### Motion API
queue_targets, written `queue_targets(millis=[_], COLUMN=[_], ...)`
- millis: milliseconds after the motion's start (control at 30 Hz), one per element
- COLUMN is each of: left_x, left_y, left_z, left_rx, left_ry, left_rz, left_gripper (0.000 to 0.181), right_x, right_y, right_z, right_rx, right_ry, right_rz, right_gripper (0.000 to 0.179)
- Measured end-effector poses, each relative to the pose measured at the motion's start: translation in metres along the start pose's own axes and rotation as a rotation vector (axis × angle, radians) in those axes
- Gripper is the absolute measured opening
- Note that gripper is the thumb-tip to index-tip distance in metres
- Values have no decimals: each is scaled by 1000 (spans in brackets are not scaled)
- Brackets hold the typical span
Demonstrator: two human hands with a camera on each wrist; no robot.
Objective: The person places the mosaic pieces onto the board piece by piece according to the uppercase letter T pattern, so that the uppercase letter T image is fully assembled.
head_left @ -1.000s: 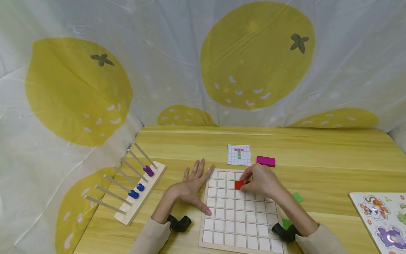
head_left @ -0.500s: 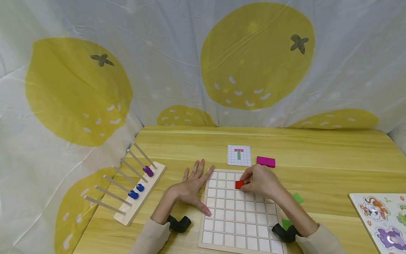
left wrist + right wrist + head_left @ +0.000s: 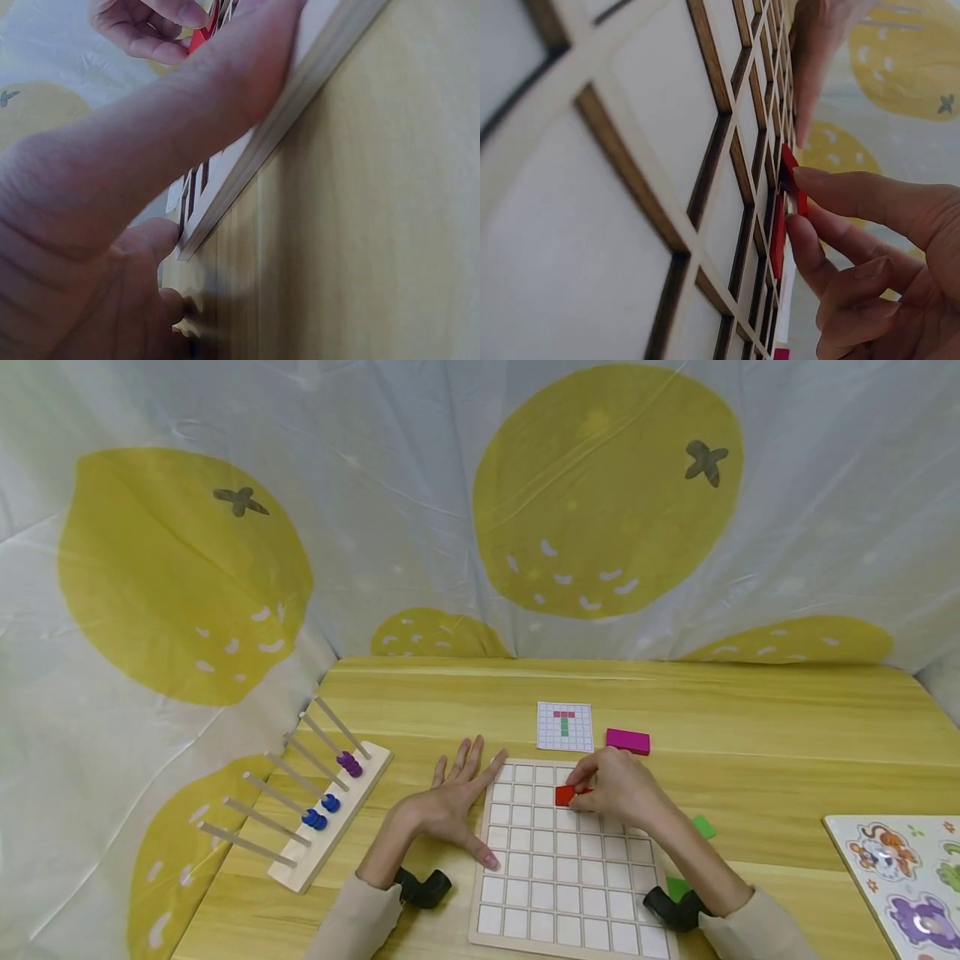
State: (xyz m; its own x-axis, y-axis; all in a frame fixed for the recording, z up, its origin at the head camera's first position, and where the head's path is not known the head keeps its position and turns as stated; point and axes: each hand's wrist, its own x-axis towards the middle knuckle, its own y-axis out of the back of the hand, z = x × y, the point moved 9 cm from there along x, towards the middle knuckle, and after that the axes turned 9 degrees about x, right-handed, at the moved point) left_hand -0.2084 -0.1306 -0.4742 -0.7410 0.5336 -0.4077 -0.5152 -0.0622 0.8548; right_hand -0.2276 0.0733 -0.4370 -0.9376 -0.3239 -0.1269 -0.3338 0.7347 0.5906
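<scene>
A wooden grid board [image 3: 567, 864] with white square cells lies in front of me. My right hand [image 3: 621, 787] is over its upper part and pinches a small red square tile [image 3: 564, 796] between thumb and fingertips. In the right wrist view that red tile [image 3: 791, 169] is tilted against the grid. A second red tile [image 3: 778, 238] sits in a cell beside it, mostly covered by the hand in the head view. My left hand [image 3: 447, 807] is spread along the board's left side, its thumb on the frame and its index fingertip at the upper left corner.
Behind the board lie a card [image 3: 565, 727] with a red and green T pattern and a magenta block [image 3: 627, 742]. Green tiles [image 3: 702, 827] are at its right. A peg stand [image 3: 333, 822] with blue and purple beads is left; an animal puzzle board [image 3: 900, 877] is right.
The red tile in my right hand has tilted slightly, and a bit of the second red tile now shows between the fingers. My left hand stays in place.
</scene>
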Motion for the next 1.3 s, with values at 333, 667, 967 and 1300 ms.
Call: queue_targets(millis=[333,667,967,1300], left_x=[0,-1,0,-2], left_y=[0,2,-2,0], left_z=[0,0,3,2], left_rx=[-1,-2,-20,-15], left_ry=[0,-5,-10,-2], left_rz=[2,8,10,13], left_gripper=[146,146,145,145], right_x=[1,0,-28,-77], right_y=[-4,4,54,72], right_z=[1,5,34,76], right_rx=[34,115,101,108], right_ry=[59,44,-17,47], right_rz=[-20,-37,-16,-43], right_gripper=[16,14,25,27])
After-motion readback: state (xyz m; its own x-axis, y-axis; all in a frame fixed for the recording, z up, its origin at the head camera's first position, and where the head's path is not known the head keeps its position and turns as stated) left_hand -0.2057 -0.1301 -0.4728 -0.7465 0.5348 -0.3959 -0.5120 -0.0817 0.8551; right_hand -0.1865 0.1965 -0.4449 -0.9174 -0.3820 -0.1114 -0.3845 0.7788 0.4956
